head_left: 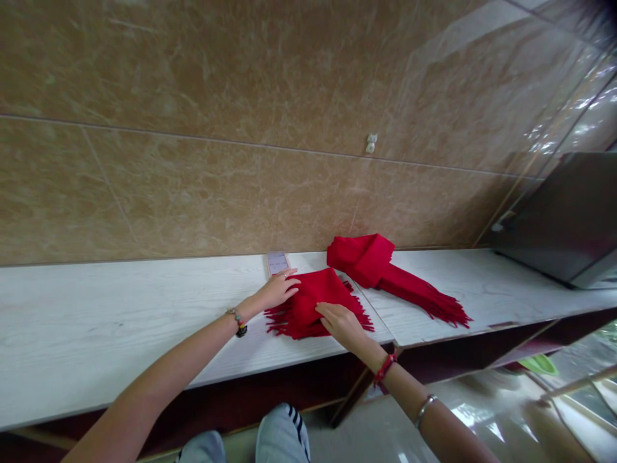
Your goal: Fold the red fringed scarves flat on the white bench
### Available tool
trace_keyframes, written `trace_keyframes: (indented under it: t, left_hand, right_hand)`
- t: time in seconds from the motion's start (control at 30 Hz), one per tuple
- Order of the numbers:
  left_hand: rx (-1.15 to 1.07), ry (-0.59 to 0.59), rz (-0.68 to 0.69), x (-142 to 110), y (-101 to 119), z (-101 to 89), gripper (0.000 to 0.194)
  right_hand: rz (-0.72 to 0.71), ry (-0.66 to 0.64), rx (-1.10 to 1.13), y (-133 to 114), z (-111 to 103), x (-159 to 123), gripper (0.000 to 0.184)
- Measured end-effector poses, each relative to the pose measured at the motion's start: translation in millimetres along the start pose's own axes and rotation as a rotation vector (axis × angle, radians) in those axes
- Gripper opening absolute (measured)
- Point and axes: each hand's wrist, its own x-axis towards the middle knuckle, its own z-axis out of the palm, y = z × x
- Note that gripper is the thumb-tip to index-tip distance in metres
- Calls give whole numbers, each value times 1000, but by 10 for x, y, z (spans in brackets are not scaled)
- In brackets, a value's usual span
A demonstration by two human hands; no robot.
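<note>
Red fringed scarf (311,296) lies between the hands, apparently folded short but rumpled, smoothing unfinished. White countertop (120,315) stretches leftward. The left hand (277,289), fingers loosely spread, touches the cloth beside a phone (277,262); the right hand (341,323) has fingers together on it, grip unclear, near the front edge. Rightward, a second red scarf (369,260) lies crossed over itself.

Red fringed scarf (318,286), folded, slightly rumpled, lying on a white countertop (120,321), near its front edge
</note>
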Motion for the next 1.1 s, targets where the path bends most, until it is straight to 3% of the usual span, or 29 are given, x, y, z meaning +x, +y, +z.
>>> trace_keyframes:
  t: [0.1, 0.23, 0.4, 0.5, 0.63, 0.8, 0.97, 1.1]
  left_hand:
    - [2, -66, -33, -12, 23, 52, 33]
    - [13, -213, -132, -62, 22, 167, 39]
    - [66, -119, -119, -52, 54, 177, 41]
    - [49, -111, -105, 63, 129, 181, 41]
    - [27, -100, -78, 261, 292, 284, 42]
    - [10, -132, -105, 362, 442, 494, 47]
    - [40, -164, -129, 202, 373, 542, 51]
    - [81, -165, -126, -158, 176, 404, 51]
  right_hand:
    - [-139, -55, -71, -55, 17, 39, 37]
    - [-206, -93, -76, -156, 79, 110, 36]
    - [-175, -172, 120, -118, -5, 117, 35]
    - [-66, -145, 225, 101, -107, 172, 28]
    - [263, -4, 52, 458, -27, 264, 35]
    - [379, -154, -77, 618, 325, 195, 46]
    - [367, -165, -96, 451, 423, 163, 48]
    - [364, -140, -70, 69, 448, 300, 49]
